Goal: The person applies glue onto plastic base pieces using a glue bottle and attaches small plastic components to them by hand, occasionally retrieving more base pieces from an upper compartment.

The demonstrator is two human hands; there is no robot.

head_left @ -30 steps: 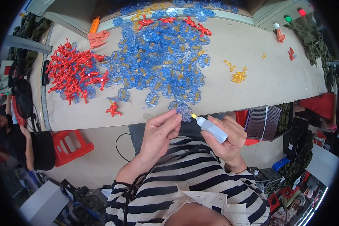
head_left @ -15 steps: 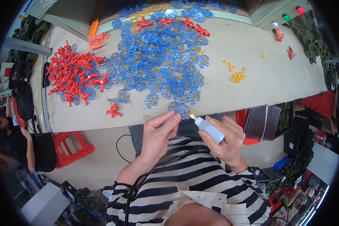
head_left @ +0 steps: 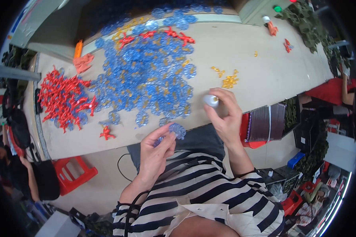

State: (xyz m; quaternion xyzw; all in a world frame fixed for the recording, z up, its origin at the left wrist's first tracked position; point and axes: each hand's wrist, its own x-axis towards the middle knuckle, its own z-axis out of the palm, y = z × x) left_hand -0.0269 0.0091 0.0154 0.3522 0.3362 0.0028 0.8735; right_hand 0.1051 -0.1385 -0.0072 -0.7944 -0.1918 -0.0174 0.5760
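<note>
My left hand [head_left: 157, 152] pinches a clear blue, flower-shaped plastic disc [head_left: 178, 131] by its edge, just off the front edge of the table. More blue plastic shows behind the fingers; whether it is a second disc I cannot tell. To the right, my right hand [head_left: 228, 118] has its fingers and thumb round a small white squeeze bottle [head_left: 210, 101], seen nearly end-on over the table top. Beyond both hands spreads a large heap of similar blue discs [head_left: 146, 75], many with a yellow piece on them. One red figure-shaped piece [head_left: 106, 133] lies near the front edge.
A pile of red figure-shaped pieces [head_left: 65, 96] is at the left. Small yellow pieces [head_left: 230, 80] lie right of the heap. An orange cloth [head_left: 83, 63] and an orange tube [head_left: 78, 49] sit at the back left. Red stools [head_left: 74, 175] stand below the table.
The bottle's yellow tip was at the disc; now my right hand has carried the bottle away, over the table, and turned it. The view has shifted, and my left hand still grips the disc.
</note>
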